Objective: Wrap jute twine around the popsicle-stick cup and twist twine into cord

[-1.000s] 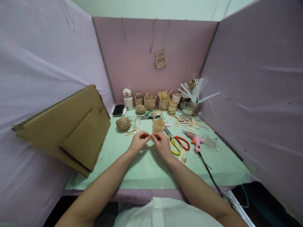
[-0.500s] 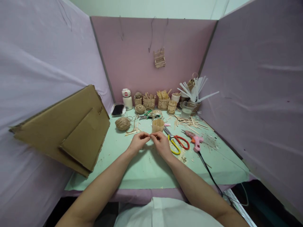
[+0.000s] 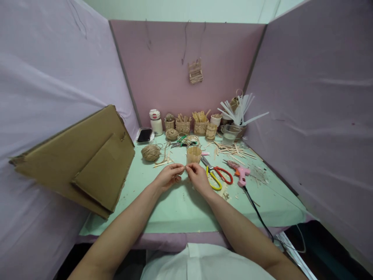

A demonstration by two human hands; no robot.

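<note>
My left hand (image 3: 169,177) and my right hand (image 3: 198,179) meet fingertip to fingertip above the green tabletop (image 3: 180,210). Both are closed in a pinch; whatever lies between the fingers is too small to make out. Just beyond them stands a small wooden-stick cup (image 3: 194,154), its front partly behind my right hand. To the right of that hand lie scissors (image 3: 216,172) with one red and one yellow handle. A pink hot glue gun (image 3: 242,175) rests farther right, its black cord running to the table's front edge.
A twine ball (image 3: 150,153) sits left of the cup. Green-handled pliers (image 3: 183,143) and thin wooden sticks (image 3: 236,149) lie behind. Along the back stand a white bottle (image 3: 156,123), stick baskets (image 3: 201,126) and white glue sticks (image 3: 240,111). A cardboard sheet (image 3: 58,171) leans at left.
The fingers of my left hand have shifted slightly, the lower ones curling differently under the pinch. My right hand stays almost in place. The view has moved a little.
</note>
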